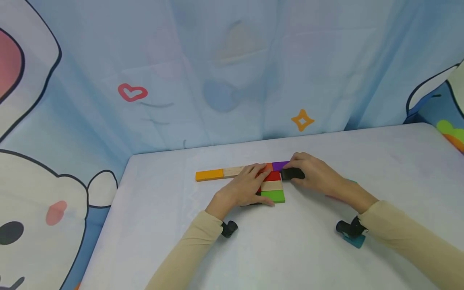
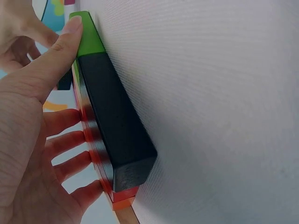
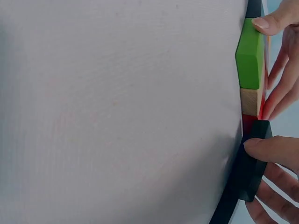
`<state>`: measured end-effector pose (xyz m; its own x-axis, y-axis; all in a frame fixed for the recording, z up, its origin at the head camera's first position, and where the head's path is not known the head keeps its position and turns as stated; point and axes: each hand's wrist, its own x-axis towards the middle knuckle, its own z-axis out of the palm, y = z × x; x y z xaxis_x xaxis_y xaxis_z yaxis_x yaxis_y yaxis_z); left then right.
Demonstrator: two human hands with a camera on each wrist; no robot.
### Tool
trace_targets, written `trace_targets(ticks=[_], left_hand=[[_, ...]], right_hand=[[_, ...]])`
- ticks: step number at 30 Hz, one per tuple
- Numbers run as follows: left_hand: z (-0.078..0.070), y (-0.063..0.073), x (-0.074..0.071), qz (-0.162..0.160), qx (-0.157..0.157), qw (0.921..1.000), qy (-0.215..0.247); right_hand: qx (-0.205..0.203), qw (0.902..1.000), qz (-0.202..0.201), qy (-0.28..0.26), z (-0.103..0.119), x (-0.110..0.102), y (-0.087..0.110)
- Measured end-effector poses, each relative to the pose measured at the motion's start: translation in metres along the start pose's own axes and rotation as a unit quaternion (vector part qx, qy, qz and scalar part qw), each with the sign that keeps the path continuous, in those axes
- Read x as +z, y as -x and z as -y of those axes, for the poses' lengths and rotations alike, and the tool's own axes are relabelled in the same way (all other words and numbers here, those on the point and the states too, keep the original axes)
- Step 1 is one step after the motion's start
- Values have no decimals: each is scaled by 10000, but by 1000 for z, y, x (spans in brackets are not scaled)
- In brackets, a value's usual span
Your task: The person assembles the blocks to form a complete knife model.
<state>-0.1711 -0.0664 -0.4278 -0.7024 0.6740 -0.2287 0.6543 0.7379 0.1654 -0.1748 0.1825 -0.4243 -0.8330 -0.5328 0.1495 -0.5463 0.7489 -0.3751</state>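
A flat row of wooden blocks lies on the table: a yellow-orange block (image 1: 209, 175), a plain wood block (image 1: 233, 172), an orange block (image 1: 269, 166) and a purple block (image 1: 280, 165). Below it are stacked red (image 1: 273, 176), plain wood (image 1: 272, 186) and green (image 1: 273, 196) blocks. My left hand (image 1: 243, 187) lies spread over this group, thumb on the green block's near end, fingertips on the red pieces. A black block (image 2: 119, 112) sits beneath that hand, beside the green one. My right hand (image 1: 315, 171) pinches another black block (image 3: 259, 158) close against the red block's right side.
A teal block (image 1: 355, 241) lies under the right wrist camera (image 1: 349, 228). Other coloured pieces, partly hidden, show beside the right forearm (image 1: 357, 195). A light blue printed curtain (image 1: 217, 80) hangs behind the white table's back edge (image 1: 203, 150).
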Motion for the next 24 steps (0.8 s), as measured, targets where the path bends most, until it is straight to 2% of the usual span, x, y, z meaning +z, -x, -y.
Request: trace_targets(ticks=[10, 24], left_hand=[[-1, -1, -1, 0, 37, 10000, -59], [0, 0, -1, 28, 29, 10000, 1]], right_hand=[[-338, 9980, -146, 505, 0, 7, -3], [-447, 9975, 86, 547, 1, 9, -2]])
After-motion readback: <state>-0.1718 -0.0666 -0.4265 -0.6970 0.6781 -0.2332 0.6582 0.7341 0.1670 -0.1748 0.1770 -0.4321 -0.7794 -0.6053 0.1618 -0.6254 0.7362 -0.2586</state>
